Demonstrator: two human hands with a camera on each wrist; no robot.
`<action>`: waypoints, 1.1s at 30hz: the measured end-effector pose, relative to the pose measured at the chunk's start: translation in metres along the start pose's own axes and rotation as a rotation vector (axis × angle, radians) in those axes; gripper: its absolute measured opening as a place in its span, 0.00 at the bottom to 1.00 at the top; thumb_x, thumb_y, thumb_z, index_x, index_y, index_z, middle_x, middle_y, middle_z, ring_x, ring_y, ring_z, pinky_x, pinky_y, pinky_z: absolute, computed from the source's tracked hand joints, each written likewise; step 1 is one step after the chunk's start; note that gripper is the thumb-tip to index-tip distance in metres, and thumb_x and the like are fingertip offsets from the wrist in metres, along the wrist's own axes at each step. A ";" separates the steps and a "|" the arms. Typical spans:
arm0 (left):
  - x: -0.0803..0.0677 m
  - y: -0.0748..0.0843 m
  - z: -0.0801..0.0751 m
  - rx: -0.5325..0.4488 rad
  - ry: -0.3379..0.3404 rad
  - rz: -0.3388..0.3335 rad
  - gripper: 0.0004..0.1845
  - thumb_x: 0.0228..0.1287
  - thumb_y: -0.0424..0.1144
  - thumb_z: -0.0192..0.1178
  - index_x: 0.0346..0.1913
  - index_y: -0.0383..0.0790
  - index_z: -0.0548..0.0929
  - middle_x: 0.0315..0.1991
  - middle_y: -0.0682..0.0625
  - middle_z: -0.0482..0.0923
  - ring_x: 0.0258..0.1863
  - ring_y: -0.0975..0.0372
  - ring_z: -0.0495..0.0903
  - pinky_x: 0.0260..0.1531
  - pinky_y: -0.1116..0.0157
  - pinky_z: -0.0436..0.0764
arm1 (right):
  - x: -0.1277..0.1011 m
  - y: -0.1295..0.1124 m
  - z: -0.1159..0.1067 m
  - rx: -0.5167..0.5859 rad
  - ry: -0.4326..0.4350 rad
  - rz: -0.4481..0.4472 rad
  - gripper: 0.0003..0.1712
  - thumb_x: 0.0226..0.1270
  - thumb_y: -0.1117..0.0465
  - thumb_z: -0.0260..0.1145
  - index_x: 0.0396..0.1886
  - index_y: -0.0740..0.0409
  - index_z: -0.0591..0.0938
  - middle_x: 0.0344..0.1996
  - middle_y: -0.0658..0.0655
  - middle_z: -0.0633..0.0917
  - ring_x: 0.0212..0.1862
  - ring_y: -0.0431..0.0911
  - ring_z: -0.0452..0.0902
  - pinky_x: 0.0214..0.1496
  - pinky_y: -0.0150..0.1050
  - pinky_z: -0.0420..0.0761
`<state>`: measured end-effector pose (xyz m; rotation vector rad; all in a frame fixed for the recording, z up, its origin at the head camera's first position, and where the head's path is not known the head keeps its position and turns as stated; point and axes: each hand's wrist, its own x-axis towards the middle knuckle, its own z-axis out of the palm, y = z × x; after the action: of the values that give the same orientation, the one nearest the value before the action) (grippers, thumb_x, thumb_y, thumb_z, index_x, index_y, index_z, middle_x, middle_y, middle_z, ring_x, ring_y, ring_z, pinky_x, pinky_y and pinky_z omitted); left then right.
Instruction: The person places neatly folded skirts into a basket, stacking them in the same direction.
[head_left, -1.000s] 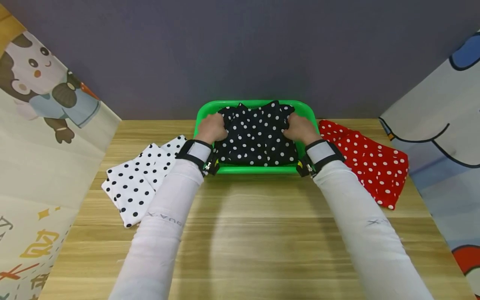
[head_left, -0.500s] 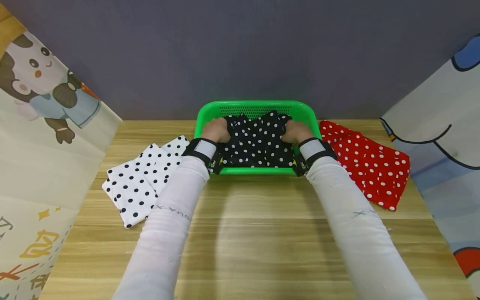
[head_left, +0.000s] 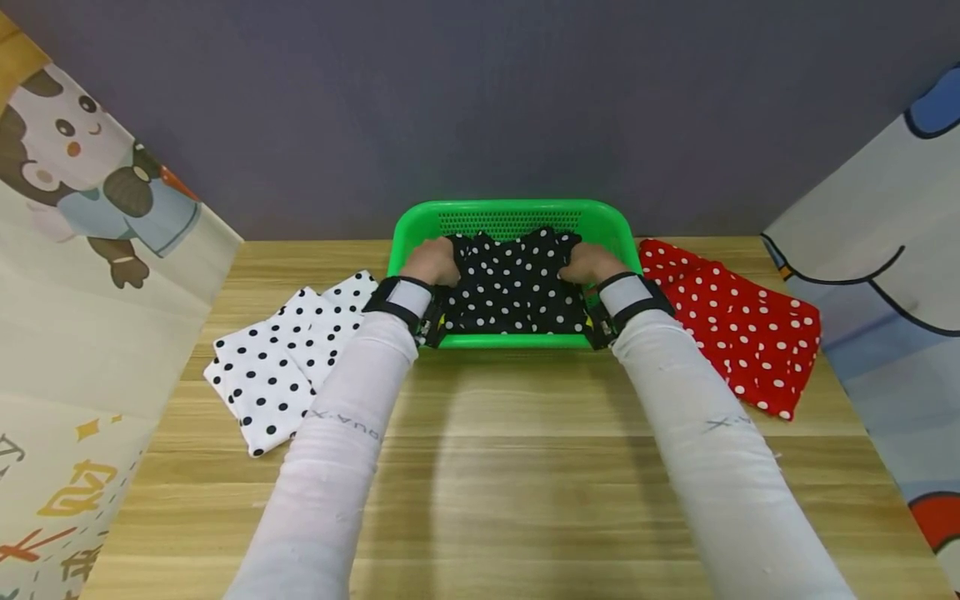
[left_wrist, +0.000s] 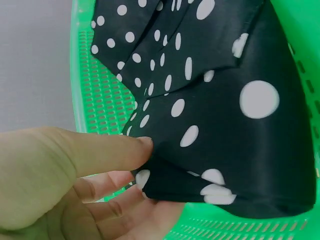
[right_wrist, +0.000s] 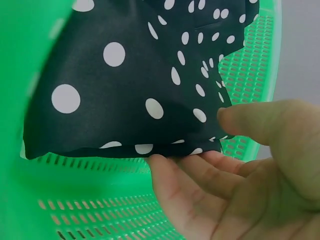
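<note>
Black dotted cloth inside green basket in head view, left hand and right hand at its ends; probably placing. Left wrist: fingers pinch one end. Right wrist: pinching opposite end; next likely needs even release.

The person wears long, slightly wrinkled white sleeves on both arms, with grey lettering printed across each forearm (an X is its clearest part). Black straps cross both wrists, and a small dark device with a touch of yellow sits at each.
</note>
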<state>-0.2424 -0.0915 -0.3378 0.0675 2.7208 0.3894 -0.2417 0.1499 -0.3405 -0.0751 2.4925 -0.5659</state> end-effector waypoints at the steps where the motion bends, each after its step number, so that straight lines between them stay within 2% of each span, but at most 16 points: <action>1: -0.001 -0.001 0.000 -0.005 -0.004 0.004 0.21 0.56 0.36 0.59 0.53 0.31 0.73 0.48 0.39 0.75 0.39 0.52 0.74 0.34 0.61 0.74 | -0.001 0.001 0.001 0.006 -0.001 0.002 0.24 0.69 0.59 0.47 0.56 0.75 0.65 0.46 0.67 0.71 0.48 0.57 0.71 0.42 0.45 0.80; 5: -0.003 -0.004 -0.001 -0.028 -0.034 0.004 0.21 0.56 0.34 0.59 0.52 0.30 0.72 0.44 0.39 0.75 0.31 0.54 0.76 0.28 0.64 0.75 | -0.003 0.004 0.003 -0.007 0.003 -0.006 0.26 0.69 0.59 0.47 0.57 0.77 0.65 0.50 0.71 0.72 0.48 0.59 0.75 0.44 0.46 0.80; 7: -0.002 -0.006 -0.001 -0.058 -0.062 -0.009 0.23 0.56 0.34 0.58 0.55 0.30 0.70 0.47 0.38 0.75 0.27 0.55 0.78 0.24 0.67 0.77 | -0.003 0.005 0.005 -0.010 0.002 0.000 0.27 0.69 0.58 0.47 0.57 0.78 0.65 0.51 0.72 0.72 0.47 0.59 0.76 0.47 0.46 0.79; 9: -0.001 -0.007 -0.001 -0.093 -0.097 -0.029 0.27 0.57 0.34 0.59 0.60 0.29 0.66 0.52 0.36 0.73 0.24 0.55 0.81 0.21 0.67 0.79 | -0.003 0.006 0.005 -0.007 -0.012 0.010 0.29 0.70 0.57 0.46 0.59 0.78 0.63 0.54 0.73 0.71 0.52 0.61 0.73 0.50 0.48 0.78; 12: -0.002 -0.009 -0.001 -0.125 -0.133 -0.054 0.29 0.59 0.36 0.59 0.61 0.29 0.64 0.54 0.35 0.71 0.25 0.55 0.82 0.20 0.67 0.80 | -0.003 0.006 0.005 -0.003 -0.036 0.017 0.31 0.70 0.56 0.45 0.63 0.78 0.58 0.58 0.73 0.67 0.56 0.62 0.70 0.53 0.49 0.76; 15: -0.004 -0.011 -0.003 -0.094 -0.132 -0.053 0.26 0.59 0.39 0.58 0.57 0.28 0.67 0.51 0.36 0.72 0.30 0.53 0.82 0.26 0.65 0.82 | -0.004 0.007 0.004 0.047 -0.051 0.020 0.34 0.71 0.56 0.44 0.66 0.76 0.53 0.62 0.72 0.63 0.59 0.62 0.66 0.53 0.50 0.76; 19: -0.010 -0.013 -0.006 -0.017 -0.110 -0.015 0.25 0.60 0.44 0.57 0.54 0.29 0.71 0.51 0.38 0.73 0.44 0.51 0.77 0.43 0.59 0.79 | -0.008 0.008 0.004 0.061 -0.034 0.002 0.34 0.71 0.56 0.45 0.70 0.69 0.50 0.65 0.71 0.58 0.61 0.62 0.63 0.52 0.52 0.76; 21: -0.013 -0.014 -0.008 0.016 -0.098 0.014 0.26 0.61 0.46 0.56 0.55 0.29 0.71 0.52 0.38 0.73 0.49 0.50 0.74 0.49 0.56 0.75 | -0.011 0.008 0.004 0.013 0.010 -0.031 0.33 0.70 0.56 0.46 0.69 0.68 0.52 0.65 0.71 0.60 0.59 0.62 0.66 0.51 0.51 0.76; 24: -0.018 -0.015 -0.009 0.023 -0.072 0.051 0.25 0.62 0.46 0.55 0.55 0.31 0.72 0.53 0.38 0.74 0.52 0.48 0.73 0.51 0.54 0.74 | -0.016 0.008 0.005 -0.049 0.111 -0.097 0.30 0.69 0.57 0.48 0.67 0.67 0.59 0.61 0.71 0.67 0.52 0.59 0.71 0.45 0.48 0.75; 26: -0.023 -0.014 -0.010 0.019 -0.038 0.079 0.24 0.62 0.46 0.55 0.55 0.33 0.73 0.54 0.40 0.74 0.52 0.48 0.73 0.51 0.53 0.74 | -0.019 0.009 0.006 -0.068 0.198 -0.142 0.28 0.67 0.59 0.49 0.65 0.66 0.63 0.56 0.70 0.72 0.44 0.57 0.74 0.39 0.46 0.74; 29: -0.030 -0.013 -0.010 0.003 0.020 0.118 0.22 0.63 0.46 0.55 0.55 0.37 0.74 0.54 0.42 0.75 0.51 0.49 0.74 0.50 0.53 0.74 | -0.025 0.012 0.007 -0.066 0.310 -0.207 0.24 0.65 0.62 0.51 0.60 0.66 0.69 0.48 0.69 0.78 0.37 0.55 0.75 0.34 0.44 0.73; 33: -0.044 -0.012 -0.009 0.002 0.117 0.165 0.20 0.62 0.46 0.56 0.54 0.39 0.76 0.53 0.43 0.75 0.46 0.51 0.77 0.44 0.53 0.76 | -0.036 0.015 0.012 -0.086 0.419 -0.302 0.19 0.63 0.64 0.54 0.53 0.65 0.74 0.41 0.66 0.81 0.35 0.54 0.76 0.35 0.45 0.74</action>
<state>-0.2055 -0.1097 -0.3166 0.2791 2.8400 0.4499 -0.2042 0.1653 -0.3363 -0.4101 2.9387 -0.6499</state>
